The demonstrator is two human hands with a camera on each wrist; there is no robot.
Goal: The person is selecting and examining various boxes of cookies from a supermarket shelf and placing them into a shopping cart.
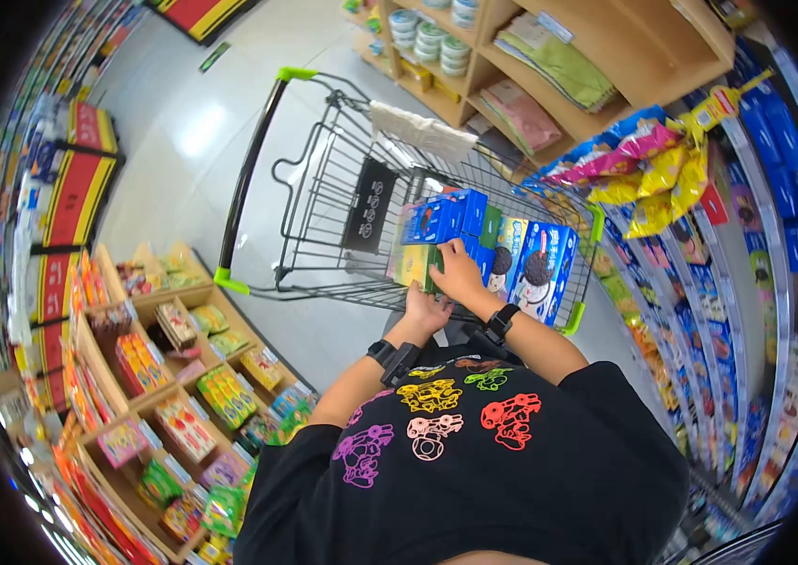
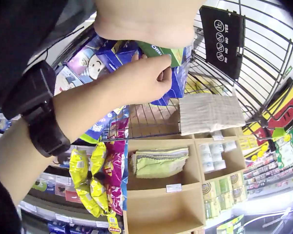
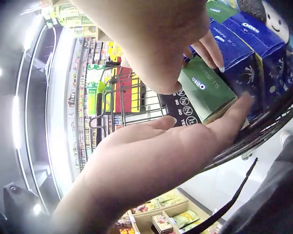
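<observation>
In the cart, a green Oreo box sits against blue Oreo boxes. My right hand grips the green box, its fingers reaching into the gap beside the blue boxes and its thumb on the opposite side. My left hand lies palm up at the near end, its extended fingers touching the box's lower edge. Larger blue-and-white cookie boxes stand to the right of my hands. In the left wrist view my right hand covers part of the green box.
The wire shopping cart surrounds the boxes, its black handle at left. Yellow snack bags hang at right before packed shelves. Wooden shelving with folded cloths stands beyond the cart. A wooden snack rack is at lower left.
</observation>
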